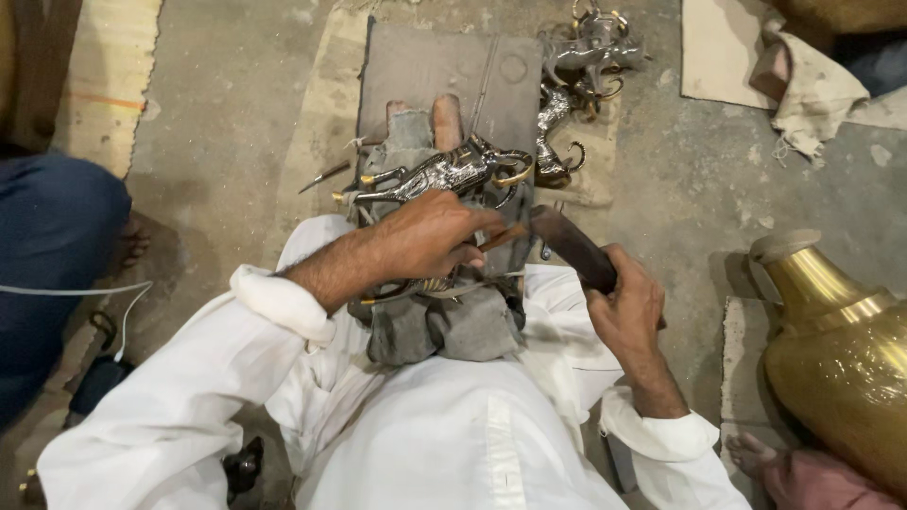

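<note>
- Our left hand is closed around a thin rod-like tool with a brownish shank, pinched between fingers and thumb, and it rests on the silver metal animal figure that lies across our lap
- Our right hand is wrapped tight around the dark handle of a hammer, whose head end sits just beside the thin tool's upper end
- The figure lies on a grey cloth pad over our legs, its brass-tipped legs pointing left and its curled brass horns to the right; our foot, partly wrapped in cloth, pokes out beyond it against a dark slab on the floor
- More silver figures lie in a heap on the floor just beyond the slab, well apart from our hands
- A large brass vessel stands at the right, near our right elbow; another person's leg in blue cloth is at the left
- We judge the main risk to be a glancing blow: the left fingers sit close to the struck end of the tool, so an off-centre hit could land on them
- The figure is only rested on soft cloth, not clamped, so it could roll under a blow and let the tool skid across the polished surface
- A wide swing of the right arm might knock the brass vessel
</note>
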